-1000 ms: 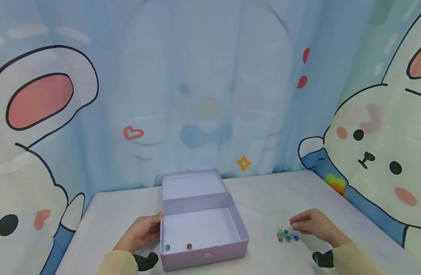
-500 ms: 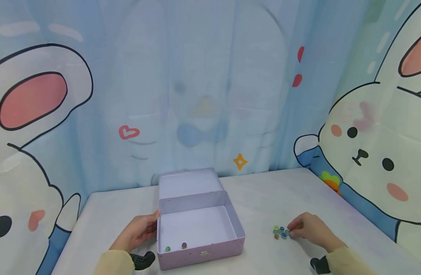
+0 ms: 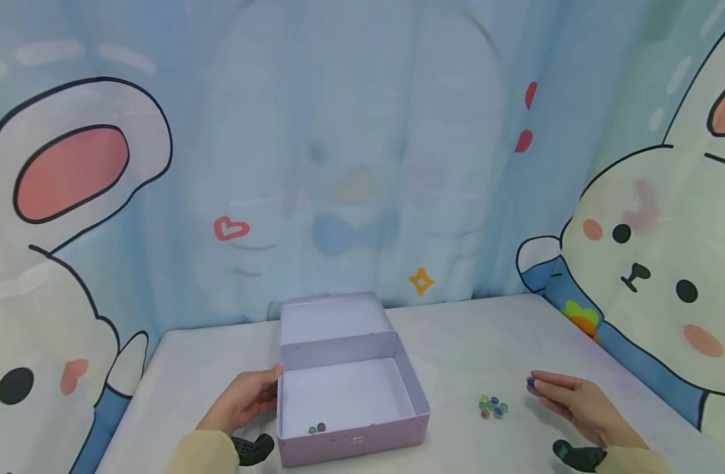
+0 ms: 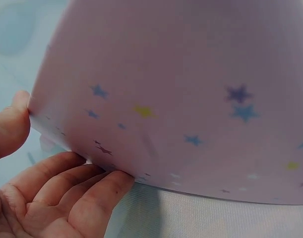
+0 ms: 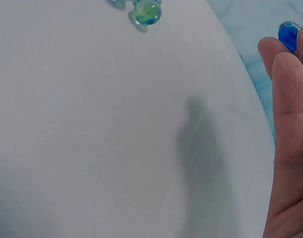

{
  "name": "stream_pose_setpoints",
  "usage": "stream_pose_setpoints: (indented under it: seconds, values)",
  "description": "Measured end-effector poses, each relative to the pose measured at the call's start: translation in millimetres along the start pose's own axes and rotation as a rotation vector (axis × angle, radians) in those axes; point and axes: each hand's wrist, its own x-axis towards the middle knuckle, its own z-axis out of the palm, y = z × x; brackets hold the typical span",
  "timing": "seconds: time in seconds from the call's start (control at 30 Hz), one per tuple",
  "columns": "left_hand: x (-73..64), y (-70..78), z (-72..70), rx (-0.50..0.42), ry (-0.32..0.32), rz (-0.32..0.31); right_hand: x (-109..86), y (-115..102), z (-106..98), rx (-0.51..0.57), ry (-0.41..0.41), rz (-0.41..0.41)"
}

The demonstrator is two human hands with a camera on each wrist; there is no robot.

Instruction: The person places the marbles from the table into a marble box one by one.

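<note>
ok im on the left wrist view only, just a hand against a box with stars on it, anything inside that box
Observer: Yes, a green marble and a reddish-brown marble lie inside the box, near its front.
Operator: and whats the right hand got
Observer: It pinches a blue marble.
Operator: ok any others out on the table
Observer: Yes, a small cluster of marbles lies there, between the box and the right hand.
</note>
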Motion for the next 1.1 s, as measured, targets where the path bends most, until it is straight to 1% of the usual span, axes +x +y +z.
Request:
stream_pose_setpoints:
  seconds: [0.03, 0.07, 0.1, 0.17, 0.27, 0.4, 0.5, 0.57, 0.67, 0.73, 0.9, 1.03, 1.1]
  values:
    - [0.3, 0.8, 0.5, 0.001, -0.001, 0.000, 0.3, -1.5, 0.2, 0.035, -0.009, 0.001]
    - [0.6, 1.7, 0.4, 0.002, 0.000, -0.002, 1.0, -4.1, 3.5, 0.044, -0.021, -0.005]
    - [0.7, 2.1, -0.1, 0.003, 0.004, -0.001, 2.6, -7.2, 9.2, 0.035, -0.033, -0.014]
    - [0.6, 2.9, -2.4, 0.007, 0.014, -0.007, 6.5, -17.7, 27.9, 0.003, -0.060, -0.039]
    - [0.0, 2.5, -5.4, 0.005, 0.021, -0.007, 15.9, -38.3, 66.8, -0.077, -0.107, -0.091]
    - [-0.8, -0.6, -6.3, 0.006, 0.015, -0.002, 27.1, -69.6, 129.3, -0.212, -0.169, -0.179]
    - [-0.7, -2.3, -5.2, 0.003, 0.023, 0.000, 31.2, -89.6, 173.1, -0.266, -0.234, -0.237]
    - [0.2, -2.4, -3.9, -0.009, 0.022, 0.002, 32.4, -98.9, 196.2, -0.288, -0.279, -0.262]
    - [2.0, -0.1, -0.9, -0.009, 0.009, 0.008, 31.7, -109.1, 221.4, -0.351, -0.334, -0.288]
    - [3.4, 2.2, 0.7, -0.002, -0.005, 0.014, 30.6, -115.5, 237.0, -0.421, -0.359, -0.305]
    - [4.8, 5.6, 1.1, 0.012, -0.009, 0.030, 27.1, -129.6, 281.5, -0.668, -0.376, -0.348]
    - [4.4, 2.8, -0.8, 0.012, 0.005, 0.020, 21.7, -128.7, 314.1, -0.859, -0.383, -0.327]
    - [3.9, 1.1, -1.6, 0.017, 0.010, 0.012, 19.4, -124.9, 326.0, -0.928, -0.386, -0.308]
